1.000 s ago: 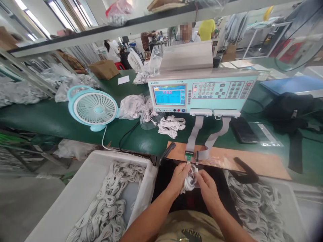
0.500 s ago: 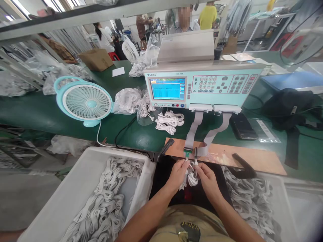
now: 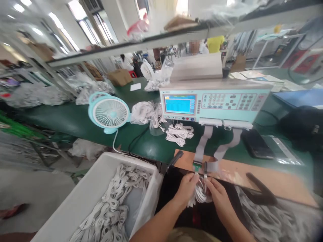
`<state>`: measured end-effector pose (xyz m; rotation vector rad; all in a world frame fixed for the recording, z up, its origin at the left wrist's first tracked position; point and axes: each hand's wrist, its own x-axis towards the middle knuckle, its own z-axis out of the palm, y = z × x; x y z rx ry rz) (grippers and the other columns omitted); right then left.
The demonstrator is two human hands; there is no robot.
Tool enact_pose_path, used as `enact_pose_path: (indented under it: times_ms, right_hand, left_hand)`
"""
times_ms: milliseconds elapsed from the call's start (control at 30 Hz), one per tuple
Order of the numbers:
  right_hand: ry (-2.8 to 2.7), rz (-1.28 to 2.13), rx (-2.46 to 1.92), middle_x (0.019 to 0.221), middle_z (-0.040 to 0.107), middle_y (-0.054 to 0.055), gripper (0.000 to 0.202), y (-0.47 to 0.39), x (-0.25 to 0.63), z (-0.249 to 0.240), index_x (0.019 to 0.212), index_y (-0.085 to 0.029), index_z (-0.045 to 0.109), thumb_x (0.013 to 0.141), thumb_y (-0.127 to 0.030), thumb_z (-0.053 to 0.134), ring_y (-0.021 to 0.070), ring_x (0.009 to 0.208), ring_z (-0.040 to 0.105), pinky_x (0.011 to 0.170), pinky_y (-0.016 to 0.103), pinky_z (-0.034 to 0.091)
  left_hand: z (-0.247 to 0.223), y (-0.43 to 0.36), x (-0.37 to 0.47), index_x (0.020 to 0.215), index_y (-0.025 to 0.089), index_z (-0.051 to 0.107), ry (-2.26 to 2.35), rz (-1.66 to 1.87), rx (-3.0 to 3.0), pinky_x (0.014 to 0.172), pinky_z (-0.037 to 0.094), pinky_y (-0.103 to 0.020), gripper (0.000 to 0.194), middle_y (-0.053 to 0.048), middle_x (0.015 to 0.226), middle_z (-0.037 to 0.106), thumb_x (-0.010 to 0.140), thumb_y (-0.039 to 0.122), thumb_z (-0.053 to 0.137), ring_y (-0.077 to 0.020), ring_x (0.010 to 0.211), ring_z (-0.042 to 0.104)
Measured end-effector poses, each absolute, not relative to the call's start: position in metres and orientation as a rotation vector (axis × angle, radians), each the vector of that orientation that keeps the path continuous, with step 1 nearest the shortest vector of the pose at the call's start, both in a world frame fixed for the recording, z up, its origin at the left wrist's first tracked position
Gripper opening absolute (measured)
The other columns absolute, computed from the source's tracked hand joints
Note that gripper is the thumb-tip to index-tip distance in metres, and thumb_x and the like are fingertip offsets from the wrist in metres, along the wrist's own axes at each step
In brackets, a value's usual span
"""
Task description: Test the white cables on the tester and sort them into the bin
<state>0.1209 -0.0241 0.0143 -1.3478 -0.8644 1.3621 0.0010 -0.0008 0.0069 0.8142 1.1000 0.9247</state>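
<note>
Lower in the head view than a moment ago, the tester [image 3: 214, 104] is seen with both hands still held at its connectors.
Both forearms are stretched forward, with the left hand [image 3: 188, 187] and right hand [image 3: 219, 192] held close together, fingertips pinched on the ends of the white cable [image 3: 200, 195]. Its coil is hung between and just below them; the ends are held up at the green connector [image 3: 197, 165] and the black connector [image 3: 205, 167]. Behind these, ribbon cables [image 3: 203, 143] are run across the wooden board [image 3: 234, 174] to the tester. The board's edge is crossed by dark handles [image 3: 175, 161] on either side. Farther back, a fan [image 3: 111, 113], a loose cable bundle [image 3: 179, 134] and a phone [image 3: 257, 144] are set on the green table [image 3: 83, 117]; a bin [image 3: 63, 201] is filled with cables at the left.
</note>
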Motion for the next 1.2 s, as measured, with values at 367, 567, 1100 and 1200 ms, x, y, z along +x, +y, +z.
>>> enact_pose_path:
  times_ms: [367,567,1100,1200]
  right_hand:
    - [-0.921,1.390,-1.369,0.061,0.053,0.003,0.040,-0.019,0.131,-0.004,0.070,-0.016,0.065,0.069,-0.056,0.064,0.0183,0.060,0.047,0.049,0.023,0.037]
    - [-0.901,1.397,-1.356,0.063,0.055,0.003,0.041,-0.019,0.131,-0.005,0.066,-0.015,0.063,0.067,-0.056,0.066,0.0173,0.060,0.047,0.049,0.022,0.037]
    - [-1.032,1.354,-1.373,0.057,0.040,-0.003,0.042,-0.067,0.135,-0.003,0.063,-0.018,0.047,0.079,-0.056,0.053,0.0126,0.054,0.037,0.050,0.022,0.033]
    - [-0.913,1.518,-1.434,0.057,0.044,-0.003,0.041,-0.080,0.169,-0.013,0.067,-0.018,0.049,0.078,-0.057,0.052,0.0121,0.051,0.041,0.049,0.022,0.035]
  left_hand:
    - [0.020,-0.001,0.002,0.059,0.012,0.053,1.065,1.013,0.755,0.056,0.033,-0.023,0.045,0.001,0.054,0.046,0.069,0.055,0.059,-0.0090,0.052,0.040]
    - [0.014,0.001,0.002,0.060,0.013,0.053,1.093,0.991,0.777,0.057,0.033,-0.023,0.045,0.000,0.057,0.048,0.069,0.057,0.057,-0.0103,0.055,0.042]
    - [0.009,-0.032,0.011,0.074,0.013,0.063,1.147,0.742,1.101,0.068,0.043,-0.023,0.028,-0.008,0.095,0.057,0.077,0.039,0.053,-0.0156,0.082,0.053]
    - [0.007,-0.040,0.022,0.085,0.014,0.059,1.071,0.467,0.900,0.045,0.038,-0.018,0.032,-0.004,0.077,0.058,0.075,0.044,0.055,-0.0103,0.057,0.054]
